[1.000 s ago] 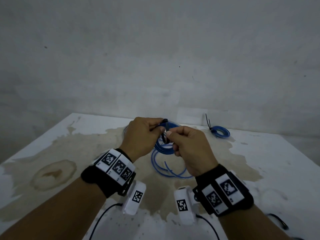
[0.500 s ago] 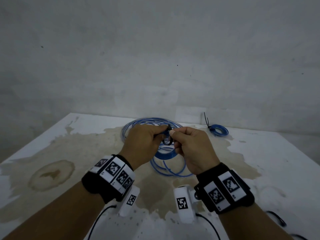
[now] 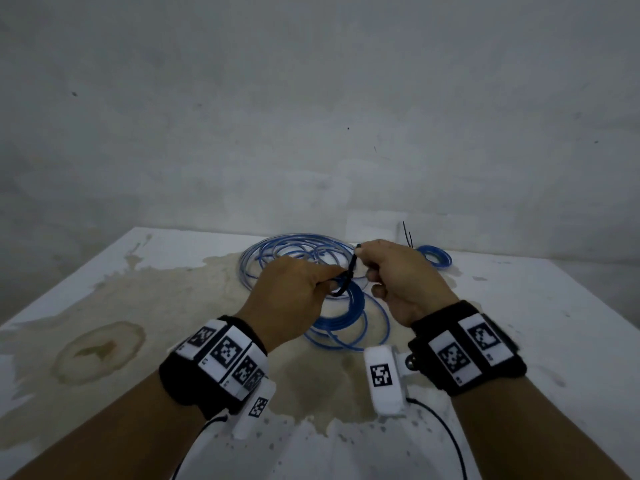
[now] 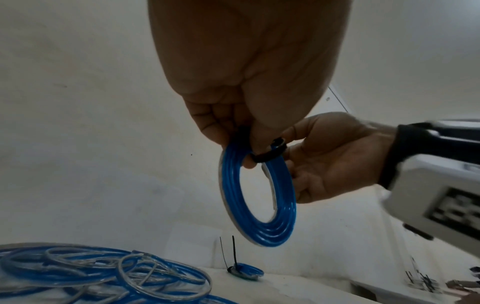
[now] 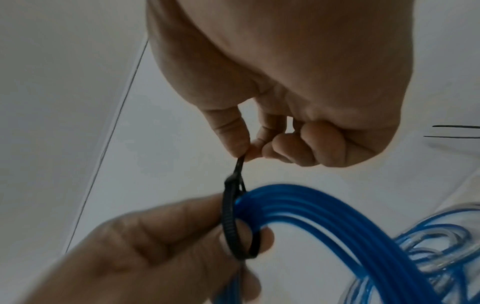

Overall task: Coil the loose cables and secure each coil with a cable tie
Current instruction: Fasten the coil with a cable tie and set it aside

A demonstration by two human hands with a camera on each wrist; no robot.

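Observation:
My left hand pinches the top of a small blue cable coil held above the table; the coil hangs below the fingers in the left wrist view. A black cable tie is looped around the coil strands beside my left fingers. My right hand pinches the tail of the tie and holds it up and away from the loop. The tie's head sits at the top of the coil.
A pile of loose blue and clear cable lies on the stained white table behind my hands. A small tied blue coil with a black tie tail sticking up sits at the back right. A grey wall stands behind the table.
My right hand has moved up and to the right with the tie's tail, drawing the loop smaller around the coil. The left hand has kept its hold on the coil.

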